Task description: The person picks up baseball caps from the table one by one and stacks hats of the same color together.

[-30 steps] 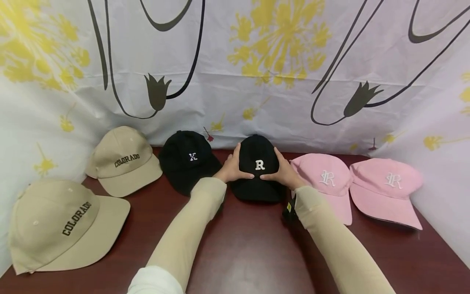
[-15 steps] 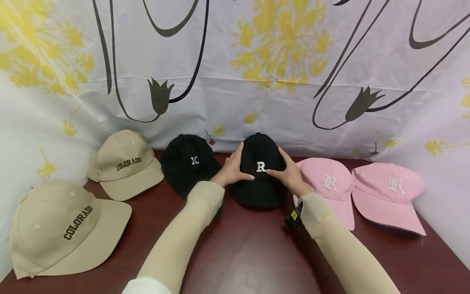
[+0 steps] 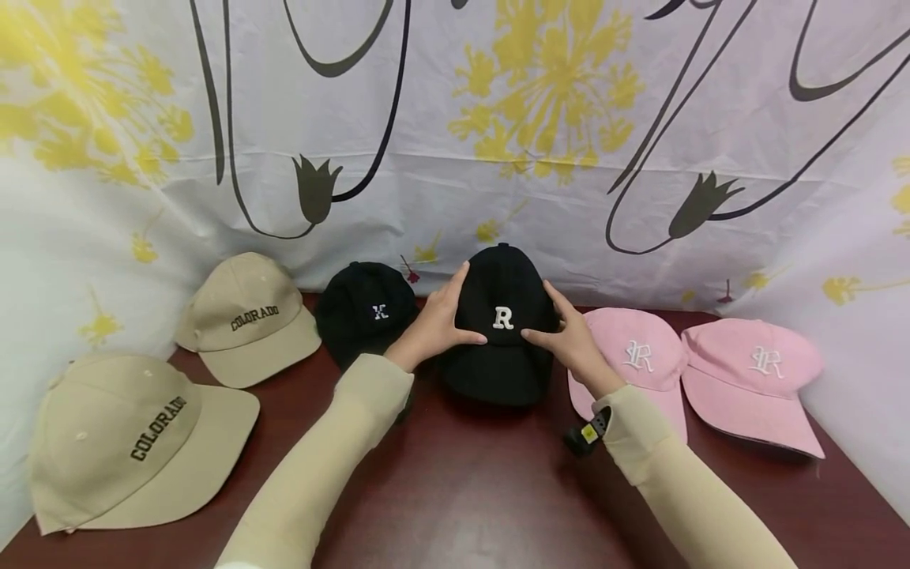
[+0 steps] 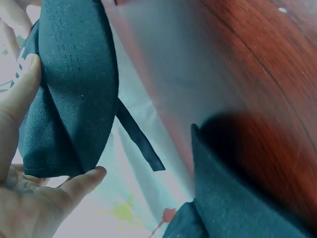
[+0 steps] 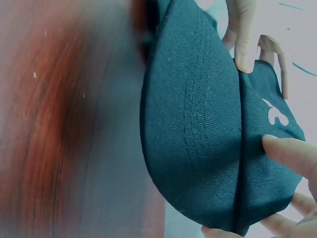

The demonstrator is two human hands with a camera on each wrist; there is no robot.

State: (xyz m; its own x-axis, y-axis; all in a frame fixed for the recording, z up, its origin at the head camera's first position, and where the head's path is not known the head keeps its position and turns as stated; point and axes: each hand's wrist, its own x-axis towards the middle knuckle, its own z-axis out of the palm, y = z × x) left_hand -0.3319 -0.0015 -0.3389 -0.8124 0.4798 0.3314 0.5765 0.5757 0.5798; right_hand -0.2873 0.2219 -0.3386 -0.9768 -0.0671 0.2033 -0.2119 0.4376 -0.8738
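Both hands hold a black baseball cap (image 3: 501,276) with a white R, brim toward me. My left hand (image 3: 437,320) grips its left side, thumb on the front just above the brim. On the other side my right hand (image 3: 576,336) does the same, its thumb beside the R. In the left wrist view the cap (image 4: 79,89) is raised off the table, a loose dark strap (image 4: 141,141) hanging behind it. The right wrist view has the brim's stitched rows (image 5: 198,109) from close up. Behind my left hand sits a black cap (image 3: 366,300) with a K, its brim partly covered.
Two beige COLORADO caps (image 3: 245,316) (image 3: 121,435) stand on the left. Two pink caps (image 3: 618,332) (image 3: 753,356) with a white monogram are on the right, one behind my right wrist. A patterned white cloth (image 3: 398,118) hangs behind the dark red table (image 3: 455,490).
Both hands have lifted the R cap from its place in the row and it looks larger, nearer me. My forearms have spread apart a little. The other caps stay put.
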